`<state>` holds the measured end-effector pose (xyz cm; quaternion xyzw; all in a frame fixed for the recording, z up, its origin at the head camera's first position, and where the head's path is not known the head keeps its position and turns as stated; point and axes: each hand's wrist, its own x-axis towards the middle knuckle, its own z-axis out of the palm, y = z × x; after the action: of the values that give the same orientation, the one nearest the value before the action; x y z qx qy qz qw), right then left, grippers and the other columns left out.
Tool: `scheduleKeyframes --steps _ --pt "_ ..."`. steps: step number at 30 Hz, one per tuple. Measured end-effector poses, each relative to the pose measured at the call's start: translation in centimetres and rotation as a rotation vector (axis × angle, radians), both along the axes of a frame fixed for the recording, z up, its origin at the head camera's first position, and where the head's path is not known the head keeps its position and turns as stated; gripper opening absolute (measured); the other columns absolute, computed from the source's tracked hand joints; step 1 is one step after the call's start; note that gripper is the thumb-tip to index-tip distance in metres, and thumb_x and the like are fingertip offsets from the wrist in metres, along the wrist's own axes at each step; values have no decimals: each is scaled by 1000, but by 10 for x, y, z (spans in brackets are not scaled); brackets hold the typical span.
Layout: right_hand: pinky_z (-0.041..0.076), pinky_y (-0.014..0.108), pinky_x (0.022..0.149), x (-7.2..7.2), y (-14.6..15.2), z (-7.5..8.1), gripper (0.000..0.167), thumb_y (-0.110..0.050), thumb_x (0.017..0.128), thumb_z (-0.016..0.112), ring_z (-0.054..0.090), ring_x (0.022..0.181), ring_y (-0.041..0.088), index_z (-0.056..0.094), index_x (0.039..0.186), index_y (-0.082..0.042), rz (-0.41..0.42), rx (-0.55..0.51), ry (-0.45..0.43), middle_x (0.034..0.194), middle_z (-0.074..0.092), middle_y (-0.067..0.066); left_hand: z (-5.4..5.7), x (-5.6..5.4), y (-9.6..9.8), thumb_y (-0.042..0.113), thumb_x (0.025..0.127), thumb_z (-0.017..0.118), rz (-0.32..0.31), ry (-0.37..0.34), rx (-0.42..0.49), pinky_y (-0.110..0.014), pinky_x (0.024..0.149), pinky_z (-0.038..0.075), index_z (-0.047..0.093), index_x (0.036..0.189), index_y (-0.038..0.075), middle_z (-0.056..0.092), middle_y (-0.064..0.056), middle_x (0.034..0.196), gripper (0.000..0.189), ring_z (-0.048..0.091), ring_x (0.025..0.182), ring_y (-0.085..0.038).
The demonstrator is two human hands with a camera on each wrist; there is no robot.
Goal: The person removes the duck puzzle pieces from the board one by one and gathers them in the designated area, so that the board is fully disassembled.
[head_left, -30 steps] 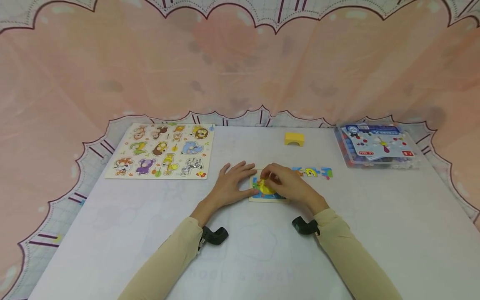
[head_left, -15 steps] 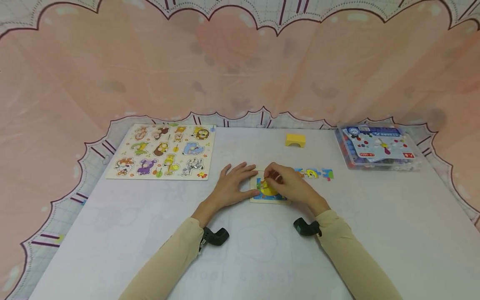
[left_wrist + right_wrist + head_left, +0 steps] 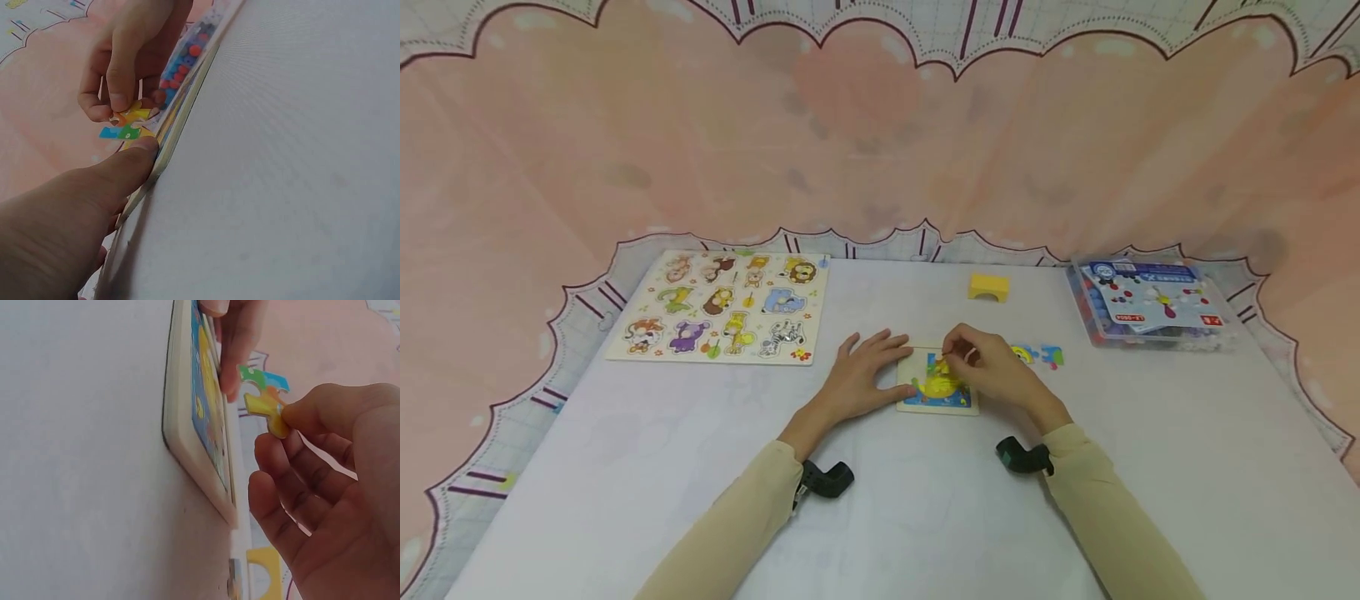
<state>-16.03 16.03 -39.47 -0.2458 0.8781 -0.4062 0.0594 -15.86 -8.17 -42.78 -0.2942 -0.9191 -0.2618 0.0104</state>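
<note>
My right hand point(image 3: 1000, 367) pinches a jigsaw piece point(image 3: 267, 405) between thumb and fingertips. The piece is yellow and orange with green and blue parts. In both wrist views it is held up apart from the small puzzle board point(image 3: 917, 409). Yellow and blue printed pieces lie inside the board's pale frame. My left hand point(image 3: 861, 379) is at the board's left side, with its thumb on the frame and its fingers stretched out. More jigsaw pieces point(image 3: 1051, 357) lie right of the board, partly hidden behind my right hand.
An animal puzzle board point(image 3: 722, 329) lies at the back left of the white table point(image 3: 910, 517). A yellow arch block point(image 3: 988, 287) stands behind the small board. A clear box point(image 3: 1157, 300) of coloured parts with a printed card is at the back right.
My right hand has moved a little to the right with the jigsaw piece, uncovering more of the board and covering more of the loose pieces. My left hand keeps its place.
</note>
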Motion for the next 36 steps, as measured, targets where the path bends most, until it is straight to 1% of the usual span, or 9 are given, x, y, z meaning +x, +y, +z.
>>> scheduleKeyframes --steps 5,9,18,23,29,32,36 --pt "48 24 76 0 11 0 9 -11 93 58 56 86 14 57 101 -14 -57 33 7 93 66 -1 2 -2 1 50 82 67 -14 2 4 -56 116 10 53 135 19 43 2 148 63 29 143 -22" --pt "48 27 77 -2 17 0 9 -13 93 58 55 87 14 57 103 -14 -77 47 15 95 65 0 2 -4 1 50 82 67 -5 15 -6 -56 116 11 53 135 19 44 2 147 63 29 143 -22" --pt "49 32 81 2 33 -2 10 -12 93 58 57 90 16 58 103 -14 -133 86 -14 98 66 2 1 -2 -1 50 82 67 -8 13 5 -56 116 11 53 135 19 44 2 147 63 29 143 -23" --pt "48 32 81 3 39 0 11 -11 93 58 56 89 18 58 103 -13 -139 95 -26 98 65 3 -2 -1 -3 49 82 68 -2 16 9 -56 116 12 54 134 19 44 2 147 62 30 143 -23" --pt "47 27 77 5 47 4 10 -13 93 58 54 87 19 59 104 -12 -141 119 -52 97 64 4 -4 -1 -2 51 82 66 -4 4 4 -55 117 10 52 136 20 43 3 148 63 28 143 -21" --pt "47 25 76 7 53 4 11 -14 93 57 54 87 18 59 105 -12 -138 137 -61 98 64 4 -5 0 -1 50 82 67 2 -1 5 -54 117 10 53 135 20 43 3 148 63 28 143 -21" --pt "47 23 73 9 58 2 12 -15 94 58 53 86 19 60 105 -12 -137 151 -83 98 63 4 -3 0 -2 51 83 66 -2 -4 -4 -54 117 10 52 135 20 43 3 148 62 28 144 -22"
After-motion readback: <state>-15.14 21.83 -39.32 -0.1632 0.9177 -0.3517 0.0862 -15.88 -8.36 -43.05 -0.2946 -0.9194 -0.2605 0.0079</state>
